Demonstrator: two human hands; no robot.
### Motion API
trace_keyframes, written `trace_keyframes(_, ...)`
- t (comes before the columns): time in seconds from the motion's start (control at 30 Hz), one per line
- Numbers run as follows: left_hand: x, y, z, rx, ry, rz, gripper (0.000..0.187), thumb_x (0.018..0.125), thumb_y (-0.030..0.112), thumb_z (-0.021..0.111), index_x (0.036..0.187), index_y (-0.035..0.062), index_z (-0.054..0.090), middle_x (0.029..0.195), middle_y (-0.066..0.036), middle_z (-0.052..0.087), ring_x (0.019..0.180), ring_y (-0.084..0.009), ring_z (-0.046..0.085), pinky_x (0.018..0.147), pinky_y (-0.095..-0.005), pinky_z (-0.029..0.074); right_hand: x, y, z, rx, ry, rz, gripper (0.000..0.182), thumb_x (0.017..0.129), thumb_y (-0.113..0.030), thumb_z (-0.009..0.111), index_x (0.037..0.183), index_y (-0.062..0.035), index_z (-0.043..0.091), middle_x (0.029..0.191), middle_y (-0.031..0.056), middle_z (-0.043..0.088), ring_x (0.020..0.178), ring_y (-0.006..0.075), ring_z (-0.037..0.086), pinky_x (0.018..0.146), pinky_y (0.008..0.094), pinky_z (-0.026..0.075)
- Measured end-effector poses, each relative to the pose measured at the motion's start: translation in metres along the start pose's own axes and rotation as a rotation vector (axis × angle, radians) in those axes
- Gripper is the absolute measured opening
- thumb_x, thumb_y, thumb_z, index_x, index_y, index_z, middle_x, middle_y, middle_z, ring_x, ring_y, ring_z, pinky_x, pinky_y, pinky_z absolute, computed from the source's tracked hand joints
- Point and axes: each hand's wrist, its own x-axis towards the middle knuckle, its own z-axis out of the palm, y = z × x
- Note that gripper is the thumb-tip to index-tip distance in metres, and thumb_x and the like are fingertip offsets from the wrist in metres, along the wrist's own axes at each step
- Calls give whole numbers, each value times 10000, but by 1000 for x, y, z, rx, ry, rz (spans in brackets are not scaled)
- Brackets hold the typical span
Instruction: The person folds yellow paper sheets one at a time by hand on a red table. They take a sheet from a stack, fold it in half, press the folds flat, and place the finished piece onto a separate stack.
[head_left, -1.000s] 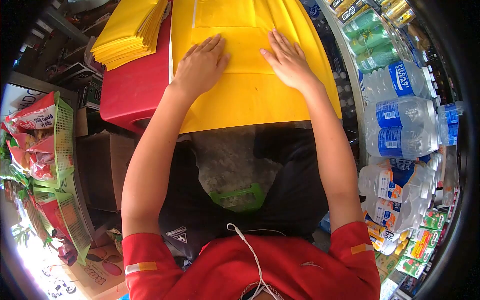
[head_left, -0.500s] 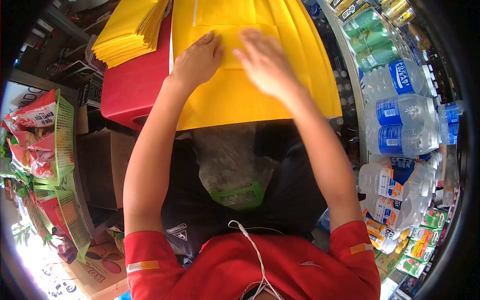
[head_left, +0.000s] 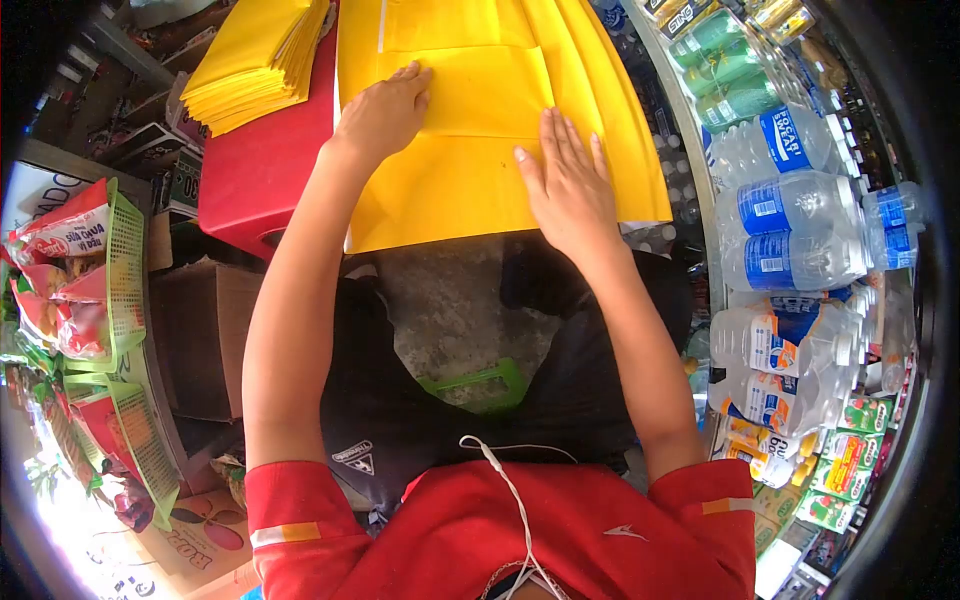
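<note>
You're sitting over a red desk [head_left: 262,160] with a big yellow sheet [head_left: 470,190] spread across it, its near edge hanging a bit past the desk toward your lap. Your left hand [head_left: 383,112] is lying flat on the sheet's left part, fingers together and pointing away from you, gripping nothing, just pressing down near a fold line. Your right hand [head_left: 572,190] is resting palm-down closer to the near right corner, fingers spread and straight, also holding nothing. The two hands are sitting well apart, the left one farther up the sheet than the right.

More yellow layers are fanning out under the sheet along its right edge. Up at the far left of the desk, a stack [head_left: 258,62] of folded yellow sheets is sitting just beside the big one, not touching your hands.

To your right, water bottles [head_left: 790,235] with blue labels are lying on their sides, with green cans [head_left: 735,95] beyond them. On your left, green baskets [head_left: 125,270] are holding red snack bags [head_left: 65,235]. A white cord [head_left: 510,495] is dangling over your red shirt [head_left: 500,540].
</note>
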Motion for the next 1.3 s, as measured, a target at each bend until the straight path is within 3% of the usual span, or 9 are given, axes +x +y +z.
trace_keyframes(0.13,17,-8,-18,31,-189,17,461,1055,292,413,1461,124,553,1543,-124,514,1269,-372,602,1065,-481,496,4,-32,13,-50,85,-33,760,1094,-521,336,1534,97,380,1620,297,340,1550,389,273,1285,503,121)
trace_keyframes(0.4,50,-26,-13,241,-414,147,486,1053,294,388,1495,155,536,1507,-125,553,1272,-364,596,1106,-445,468,16,-138,49,193,128,-184,775,1076,-503,402,1522,130,362,1595,315,369,1525,411,315,1273,499,180)
trace_keyframes(0.57,43,-33,-4,171,-254,150,473,1049,292,402,1477,161,557,1528,-111,537,1209,-352,642,1049,-451,518,16,-152,56,298,130,-362,677,1084,-419,425,1488,124,414,1545,290,456,1491,389,385,1263,474,231)
trace_keyframes(0.73,38,-28,-14,341,-287,256,489,1070,331,406,1493,118,527,1521,-146,527,1227,-420,608,1081,-466,475,17,-130,39,349,49,-345,623,1097,-412,387,1501,59,444,1567,241,455,1504,342,381,1262,478,229)
trace_keyframes(0.93,27,-23,-12,69,-186,140,500,1064,345,442,1507,125,514,1526,-139,524,1264,-418,588,1097,-466,464,1,-31,11,55,35,-70,684,1109,-487,298,1534,35,419,1626,202,390,1546,307,311,1271,507,174)
trace_keyframes(1.03,20,-20,-7,47,-182,51,502,1067,356,409,1524,166,487,1581,-80,479,1277,-376,599,1096,-477,480,6,15,1,-114,77,61,665,1096,-476,383,1516,35,445,1604,209,422,1523,326,354,1263,510,200)
trace_keyframes(1.13,10,-15,-3,68,-139,24,525,1062,381,415,1550,191,451,1613,-56,440,1341,-341,563,1113,-486,464,-9,17,-33,32,71,-136,618,1062,-411,520,1510,11,463,1588,220,440,1505,339,382,1257,508,228)
trace_keyframes(1.2,4,-15,3,41,-44,43,526,1068,372,431,1549,161,457,1611,-88,436,1339,-353,561,1116,-474,461,-37,-15,-71,701,-317,-216,612,1011,-291,644,1531,-25,461,1611,187,424,1531,307,348,1260,474,231)
trace_keyframes(1.3,-1,-8,1,41,-5,57,524,1071,366,430,1540,135,475,1611,-100,435,1362,-335,545,1117,-464,460,-70,-52,-95,1055,-825,-669,706,911,-246,788,1537,-98,497,1625,116,434,1518,304,377,1237,496,271)
